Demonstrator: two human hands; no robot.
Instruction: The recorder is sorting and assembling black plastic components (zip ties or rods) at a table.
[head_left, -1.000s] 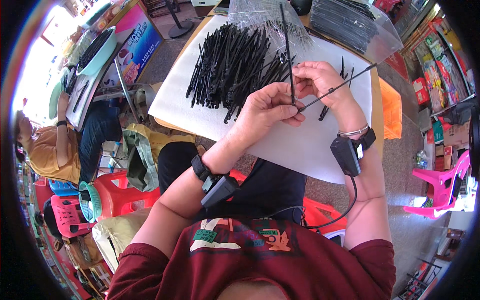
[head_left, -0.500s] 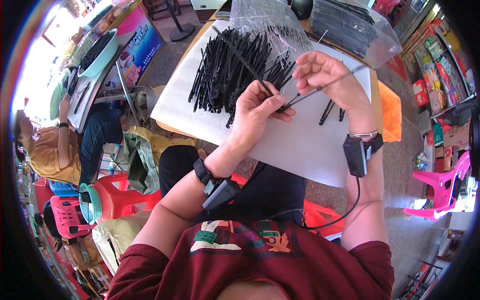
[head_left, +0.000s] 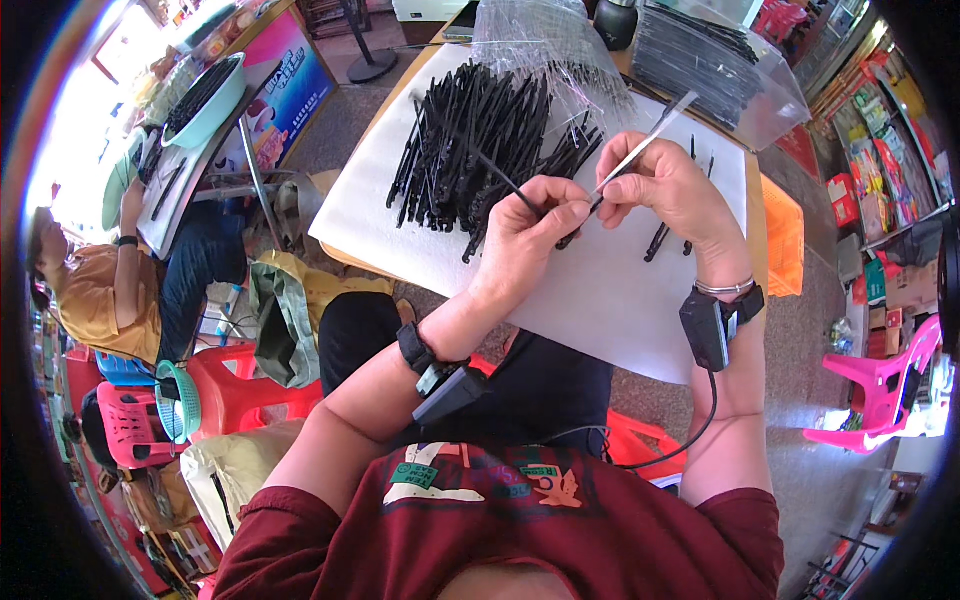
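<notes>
My left hand (head_left: 522,232) is closed around a thin black stick (head_left: 498,172), thumb pressed on the fingers. Fingertips of my right hand (head_left: 668,190) pinch a long narrow strip (head_left: 650,138) that shines pale and slants up to the right. Both hands nearly meet above the white sheet (head_left: 610,310), where the inner ends are partly hidden by fingers. Beyond my left hand lies a heap of similar black sticks (head_left: 465,130). A bundle of clear thin plastic strips (head_left: 545,40) rests behind it. Several separate black sticks (head_left: 657,241) lie beside my right hand.
A clear plastic box (head_left: 705,75) of dark strips and a dark bottle (head_left: 615,22) stand at the back. An orange crate (head_left: 783,235) adjoins the table's right side. At left, another person (head_left: 110,300) sits by a table with a light-green basin (head_left: 210,105).
My right hand has come down and closer to my left, its raised fingers now pinching. The strip has swung steeper and looks pale instead of dark.
</notes>
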